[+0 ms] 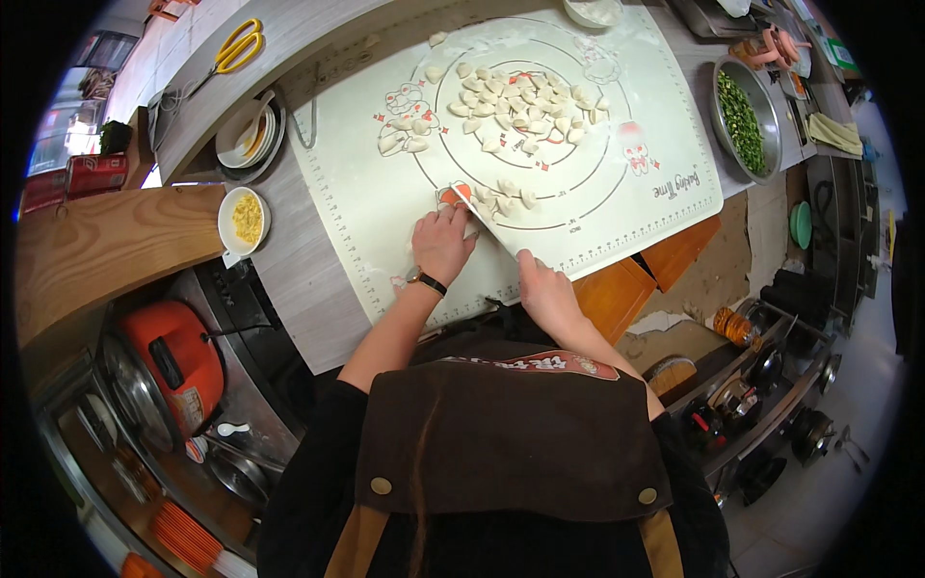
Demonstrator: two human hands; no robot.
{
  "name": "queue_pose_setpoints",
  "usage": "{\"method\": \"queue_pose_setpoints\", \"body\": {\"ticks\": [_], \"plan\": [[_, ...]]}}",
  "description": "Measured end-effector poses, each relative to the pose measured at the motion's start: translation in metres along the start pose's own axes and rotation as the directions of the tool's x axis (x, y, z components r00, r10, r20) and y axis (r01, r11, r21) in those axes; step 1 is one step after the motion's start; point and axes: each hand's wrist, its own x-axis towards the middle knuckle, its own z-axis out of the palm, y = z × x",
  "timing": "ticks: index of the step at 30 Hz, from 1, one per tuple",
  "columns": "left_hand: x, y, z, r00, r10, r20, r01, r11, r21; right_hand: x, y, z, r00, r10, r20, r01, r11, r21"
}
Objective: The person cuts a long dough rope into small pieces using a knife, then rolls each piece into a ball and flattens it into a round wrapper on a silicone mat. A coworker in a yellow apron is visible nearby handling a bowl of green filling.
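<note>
My right hand [547, 295] is closed around the handle end of a knife [498, 231]. Its pale blade slants away to the left, with the tip close to my left fingers. My left hand [443, 245], a watch on its wrist, presses bent fingers down on the pale baking mat [356, 222]. Whatever lies under those fingers is hidden. Just past them an orange-red patch [455, 195] shows; I cannot tell whether it is printed or lying there. A few small dough pieces [507, 198] sit right beside the blade, and a larger group of dough pieces [520, 101] is spread farther back.
A metal bowl of chopped greens [740, 120] stands at the right, a white bowl [594, 12] at the back. On the left are a cup of yellow bits [246, 221], stacked dishes [252, 144] and yellow-handled scissors [238, 48]. A red electric pan [169, 361] sits lower left.
</note>
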Motion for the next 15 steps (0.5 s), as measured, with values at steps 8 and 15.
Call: {"method": "queue_pose_setpoints", "body": {"ticks": [8,15], "plan": [[0.012,-0.028,-0.004,0.981,-0.192,-0.02,0.185,0.962,-0.199,-0.005,-0.009,-0.02,0.991,-0.116,-0.068,0.117,0.993,0.002],[0.013,-0.035,0.005,0.982,-0.154,-0.105,0.133,0.973,-0.19,0.0,-0.021,-0.021,0.995,-0.101,0.017,0.101,0.994,-0.051]]}}
